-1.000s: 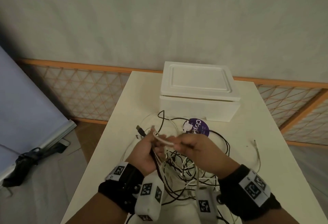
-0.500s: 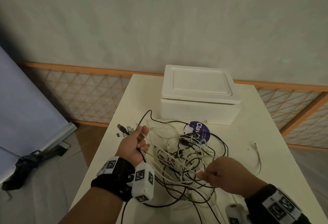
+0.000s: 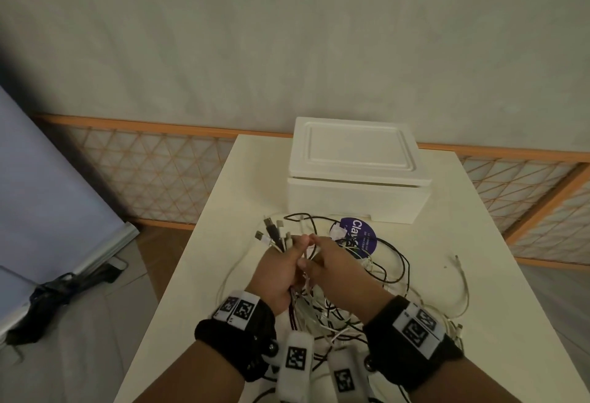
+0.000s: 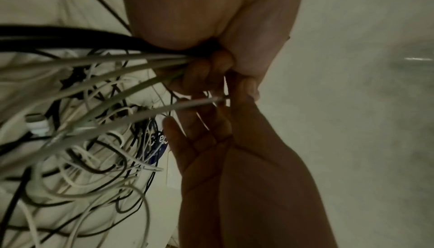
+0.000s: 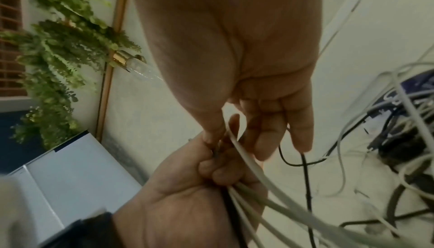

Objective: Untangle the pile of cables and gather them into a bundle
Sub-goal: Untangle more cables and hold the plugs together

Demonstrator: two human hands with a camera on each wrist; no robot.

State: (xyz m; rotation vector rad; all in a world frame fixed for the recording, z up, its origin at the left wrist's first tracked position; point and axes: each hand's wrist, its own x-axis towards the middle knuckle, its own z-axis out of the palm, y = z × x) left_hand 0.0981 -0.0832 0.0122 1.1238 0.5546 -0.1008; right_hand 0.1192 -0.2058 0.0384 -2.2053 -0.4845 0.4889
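We count two hands, the left hand (image 3: 281, 271) and the right hand (image 3: 335, 271), meeting at the centre of the head view. One white foam box with a lid (image 3: 357, 172) stands above them, one round purple sticker (image 3: 364, 238) lies just right of centre, and one cream table (image 3: 479, 243) carries it all. About four plug ends (image 3: 271, 233) fan out at upper left of the hands. The tangled black and white cables (image 3: 367, 291) overlap too much for us to count.

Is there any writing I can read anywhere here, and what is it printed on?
"Clau": white letters on the purple round sticker, cut off by cables.
Small white lines under it: too small to read.
Wrist bands: square black-and-white code patterns, no words.
White box: no text.
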